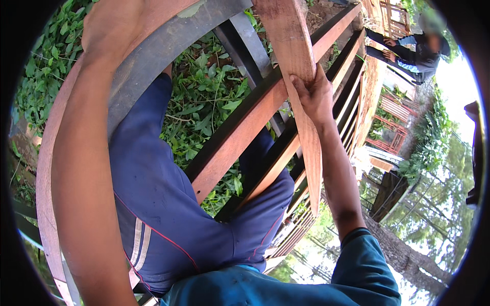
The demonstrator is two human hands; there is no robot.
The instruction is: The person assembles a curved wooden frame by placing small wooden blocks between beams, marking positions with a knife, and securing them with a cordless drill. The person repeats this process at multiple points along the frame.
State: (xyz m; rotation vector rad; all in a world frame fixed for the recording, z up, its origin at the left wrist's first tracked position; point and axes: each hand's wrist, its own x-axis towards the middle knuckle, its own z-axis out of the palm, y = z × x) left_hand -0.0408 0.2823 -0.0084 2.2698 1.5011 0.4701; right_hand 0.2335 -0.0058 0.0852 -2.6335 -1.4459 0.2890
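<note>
Head view: person looks down past own legs in blue trousers point(168, 204) w/ striped side seam, standing among reddish-brown timber rails point(240, 137) of a frame; green weeds point(204, 102) on the ground below.

Right hand point(314, 94) is wrapped round a loose wooden plank point(301, 76), fingers curled over its left edge, thumb side behind. The plank runs steeply from top centre down to approx mid-right, crossing over the rails.

Left hand point(109, 25) sits top-left, closed on the edge of a wide curved board point(148, 56); fingertips are hidden, so how tight the grip is can't be told.

Another person point(416, 51) in dark clothes is bent over more timber frames top right, well apart.

Step in hand, by the look: positioning the plank across the rails, other hand bracing. Next move prob. calls for lining the plank's lower end up w/ a rail and keeping it from sliding; footing between the rails needs care.
</note>
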